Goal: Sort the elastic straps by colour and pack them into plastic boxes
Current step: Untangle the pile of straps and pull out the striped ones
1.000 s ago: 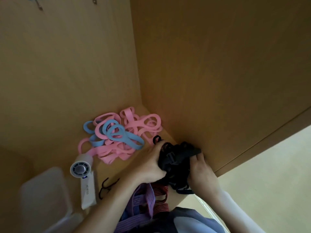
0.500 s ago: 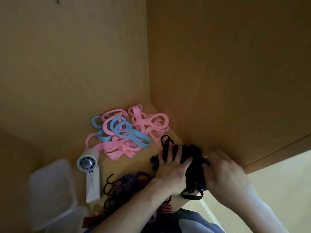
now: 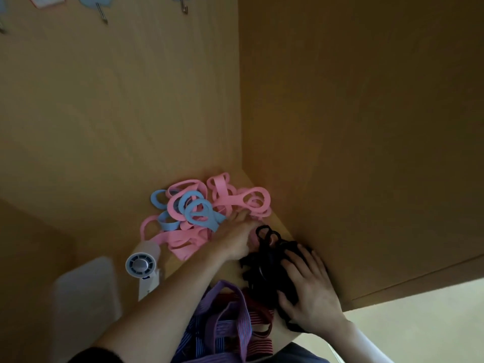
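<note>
A tangled bundle of black elastic straps (image 3: 264, 268) lies on the wooden shelf against the right wall. My right hand (image 3: 311, 292) rests flat on it, fingers spread. My left hand (image 3: 239, 237) reaches past the bundle, and its fingertips touch the pile of pink straps (image 3: 183, 239) in the back corner. Blue straps (image 3: 196, 213) lie mixed into that pile. Purple striped straps (image 3: 227, 323) and red striped straps (image 3: 258, 315) lie at the front, partly under my left forearm. A translucent plastic box (image 3: 83, 297) stands at the left.
A small white hand-held fan (image 3: 142, 263) lies between the box and the pink pile. Wooden panels close the shelf at the back and on the right. Small hooks (image 3: 102, 14) hang high on the back panel.
My left hand has let go of the black bundle and moved back to the pink straps. My right hand has gone from gripping the bundle's side to lying on top of it.
</note>
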The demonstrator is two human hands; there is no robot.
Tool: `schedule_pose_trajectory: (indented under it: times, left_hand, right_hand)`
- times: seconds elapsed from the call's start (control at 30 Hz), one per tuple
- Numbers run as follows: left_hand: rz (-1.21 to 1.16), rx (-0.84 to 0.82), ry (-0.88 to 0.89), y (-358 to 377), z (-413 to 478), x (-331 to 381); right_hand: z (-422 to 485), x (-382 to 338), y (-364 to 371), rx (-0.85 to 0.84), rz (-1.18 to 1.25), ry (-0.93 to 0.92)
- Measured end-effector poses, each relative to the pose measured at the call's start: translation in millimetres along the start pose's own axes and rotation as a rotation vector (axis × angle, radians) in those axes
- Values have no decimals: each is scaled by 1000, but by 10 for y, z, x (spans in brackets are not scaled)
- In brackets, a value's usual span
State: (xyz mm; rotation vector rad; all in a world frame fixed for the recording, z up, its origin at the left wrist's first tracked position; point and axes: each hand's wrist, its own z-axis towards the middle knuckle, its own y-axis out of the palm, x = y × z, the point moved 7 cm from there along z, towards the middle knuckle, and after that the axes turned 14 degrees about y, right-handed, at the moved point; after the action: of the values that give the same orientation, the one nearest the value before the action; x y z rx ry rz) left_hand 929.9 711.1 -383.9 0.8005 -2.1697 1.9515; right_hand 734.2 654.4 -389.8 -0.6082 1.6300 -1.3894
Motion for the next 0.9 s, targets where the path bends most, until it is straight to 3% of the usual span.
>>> schedule_pose_trajectory:
  times: [0.07,0.23,0.43,0.63,0.77,0.9]
  left_hand:
    - [48,-81,3,116,100,-23]
    - [78,-50,18,106,284,-50]
    - [395,10,59,-347,331,-214]
    - [523,73,-253,-855,35,-832]
    - [368,138,-434,-822,-103,-1072]
    - [177,220,-437,-754,-172,-1128]
  right_hand:
    - [-45,15,1,40,16,8]
    - [-105,75,18,132,84,14]
    - [-13,83,77,190,103,3]
    - [273,-10,181,150,77,15]
    - [630,-150,234,125,32,-14]
    - [1157,-338,329,70,-6,-31]
